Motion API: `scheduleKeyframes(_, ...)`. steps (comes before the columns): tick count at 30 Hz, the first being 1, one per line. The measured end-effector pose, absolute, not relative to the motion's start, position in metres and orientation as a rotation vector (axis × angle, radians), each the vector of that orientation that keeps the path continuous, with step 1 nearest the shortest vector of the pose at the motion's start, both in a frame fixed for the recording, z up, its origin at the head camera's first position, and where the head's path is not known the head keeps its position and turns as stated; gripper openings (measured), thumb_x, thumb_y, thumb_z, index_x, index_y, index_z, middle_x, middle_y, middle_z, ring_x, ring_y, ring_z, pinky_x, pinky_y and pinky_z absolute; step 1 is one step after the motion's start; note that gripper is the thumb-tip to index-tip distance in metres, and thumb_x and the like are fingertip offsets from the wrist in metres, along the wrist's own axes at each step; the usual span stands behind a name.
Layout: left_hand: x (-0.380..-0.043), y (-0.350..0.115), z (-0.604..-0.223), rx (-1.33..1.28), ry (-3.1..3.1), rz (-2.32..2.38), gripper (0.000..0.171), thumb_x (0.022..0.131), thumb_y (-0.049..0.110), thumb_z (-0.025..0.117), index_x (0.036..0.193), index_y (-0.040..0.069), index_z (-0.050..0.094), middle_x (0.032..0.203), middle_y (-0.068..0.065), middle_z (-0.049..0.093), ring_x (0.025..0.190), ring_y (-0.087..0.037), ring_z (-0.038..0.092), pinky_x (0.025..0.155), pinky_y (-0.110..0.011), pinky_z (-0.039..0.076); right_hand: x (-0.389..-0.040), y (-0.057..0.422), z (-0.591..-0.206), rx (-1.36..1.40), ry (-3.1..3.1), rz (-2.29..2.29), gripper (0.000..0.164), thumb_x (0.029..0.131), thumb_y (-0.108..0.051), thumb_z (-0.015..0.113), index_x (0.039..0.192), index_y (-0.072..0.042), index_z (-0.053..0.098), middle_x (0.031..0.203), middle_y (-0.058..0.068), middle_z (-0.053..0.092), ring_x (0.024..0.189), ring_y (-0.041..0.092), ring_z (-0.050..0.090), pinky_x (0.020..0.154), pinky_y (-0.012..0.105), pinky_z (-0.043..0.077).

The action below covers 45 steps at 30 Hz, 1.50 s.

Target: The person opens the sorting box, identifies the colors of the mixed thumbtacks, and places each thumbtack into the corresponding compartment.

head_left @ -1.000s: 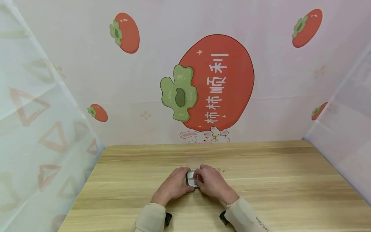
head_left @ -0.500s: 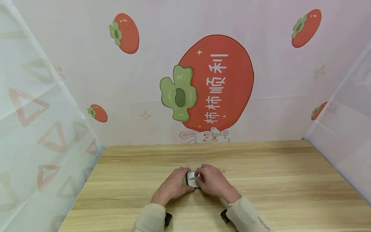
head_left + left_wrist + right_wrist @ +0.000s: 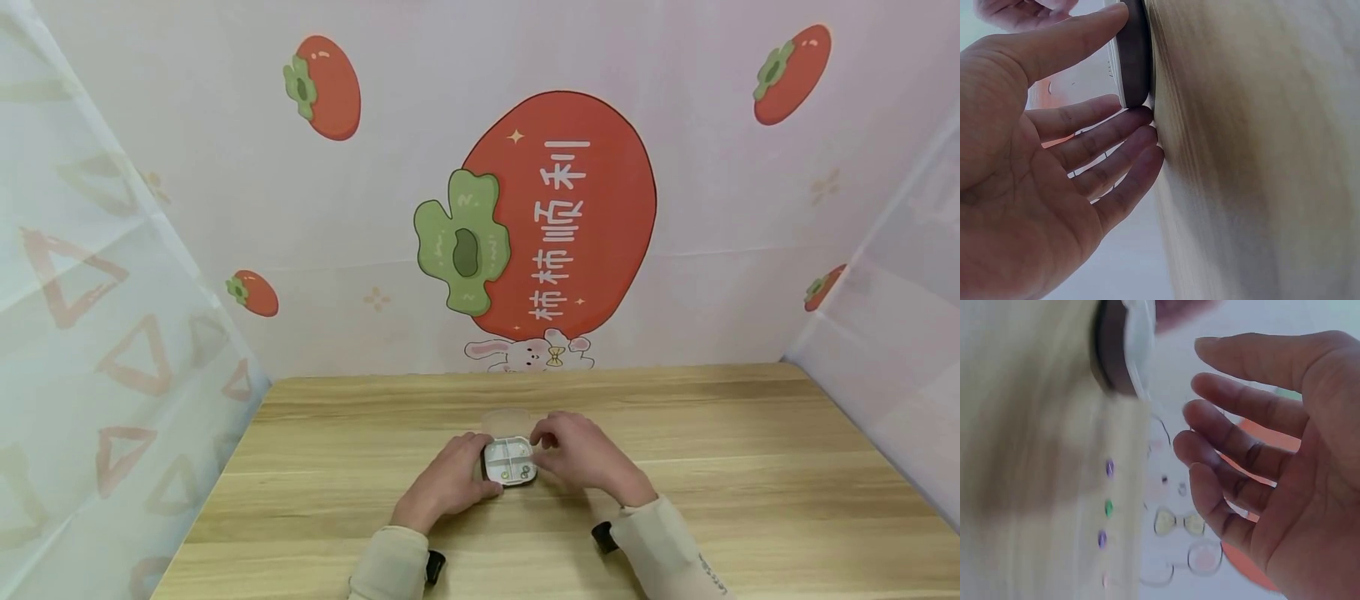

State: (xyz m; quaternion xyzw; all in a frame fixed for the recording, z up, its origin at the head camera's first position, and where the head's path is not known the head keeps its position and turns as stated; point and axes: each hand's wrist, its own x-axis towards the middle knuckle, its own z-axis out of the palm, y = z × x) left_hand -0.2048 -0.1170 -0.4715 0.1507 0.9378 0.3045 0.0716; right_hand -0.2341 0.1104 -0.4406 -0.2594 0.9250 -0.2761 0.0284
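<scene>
Head view showed the divided box — near-square, long axis hard to tell, lid pointing at the table's far edge — midway between side edges, left hand gripping it, right hand beside it, fingers apart.

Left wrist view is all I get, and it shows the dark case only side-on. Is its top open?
Observer: Yes. In the head view the case shows four white compartments, uncovered.
Operator: Is the right hand holding anything?
Observer: The right wrist view shows its thumb and fingers apart, with nothing visible between them.
Operator: Any loose pieces on the table?
Observer: Yes, the right wrist view shows four small pieces: two purple, one green, one pinkish.
</scene>
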Motion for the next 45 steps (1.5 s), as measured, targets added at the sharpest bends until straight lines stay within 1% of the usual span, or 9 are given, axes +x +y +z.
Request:
scheduleKeyframes(4,-0.205,-0.117,-0.471,0.446,2.815,0.913,0.067,0.085,0.025,0.084,0.141,0.003,0.054,0.144,-0.018,0.051,0.136,-0.036,0.045,0.111,-0.052,0.038,-0.240,0.127,-0.438,-0.746,2.916,-0.838,0.011,0.086,-0.012,0.080,0.095,-0.009,0.075,0.081,-0.008,0.060,0.076,0.012,0.054,0.070,0.033,0.050)
scheduleKeyframes(10,-0.205,-0.117,-0.471,0.441,2.818,0.914,0.069,0.085,0.025,0.085,0.142,0.002,0.053,0.145,-0.019,0.051,0.137,-0.037,0.044,0.111,-0.053,0.038,-0.249,0.143,-0.439,-0.676,2.968,-0.793,0.009,0.086,-0.011,0.080,0.093,-0.009,0.075,0.079,-0.006,0.059,0.075,0.014,0.052,0.070,0.033,0.048)
scheduleKeyframes(22,-0.207,-0.117,-0.472,0.442,2.828,0.903,0.067,0.085,0.025,0.085,0.141,0.003,0.054,0.141,-0.016,0.054,0.134,-0.035,0.047,0.110,-0.052,0.040,-0.254,0.160,-0.438,-0.625,2.994,-0.750,0.010,0.084,-0.010,0.081,0.092,-0.008,0.074,0.079,-0.004,0.058,0.075,0.015,0.052,0.069,0.034,0.047)
scheduleKeyframes(29,-0.207,-0.116,-0.472,0.442,2.828,0.893,0.068,0.085,0.025,0.085,0.141,0.003,0.054,0.142,-0.017,0.053,0.135,-0.035,0.046,0.111,-0.052,0.039,-0.255,0.168,-0.437,-0.557,2.984,-0.748,0.011,0.084,-0.009,0.080,0.093,-0.006,0.074,0.080,-0.001,0.058,0.075,0.018,0.052,0.068,0.035,0.047)
scheduleKeyframes(39,-0.206,-0.116,-0.471,0.436,2.821,0.901,0.068,0.085,0.025,0.085,0.141,0.003,0.054,0.142,-0.016,0.053,0.134,-0.034,0.047,0.110,-0.052,0.040,-0.258,0.183,-0.440,-0.525,2.993,-0.757,0.010,0.084,-0.008,0.078,0.093,-0.006,0.074,0.079,-0.001,0.059,0.073,0.017,0.052,0.067,0.035,0.047)
scheduleKeyframes(45,-0.207,-0.115,-0.472,0.449,2.823,0.899,0.068,0.085,0.026,0.085,0.141,0.003,0.054,0.140,-0.015,0.055,0.132,-0.034,0.048,0.110,-0.052,0.040,-0.259,0.183,-0.443,-0.537,2.993,-0.751,0.008,0.084,-0.006,0.077,0.091,-0.007,0.074,0.077,-0.002,0.059,0.072,0.016,0.052,0.067,0.035,0.047)
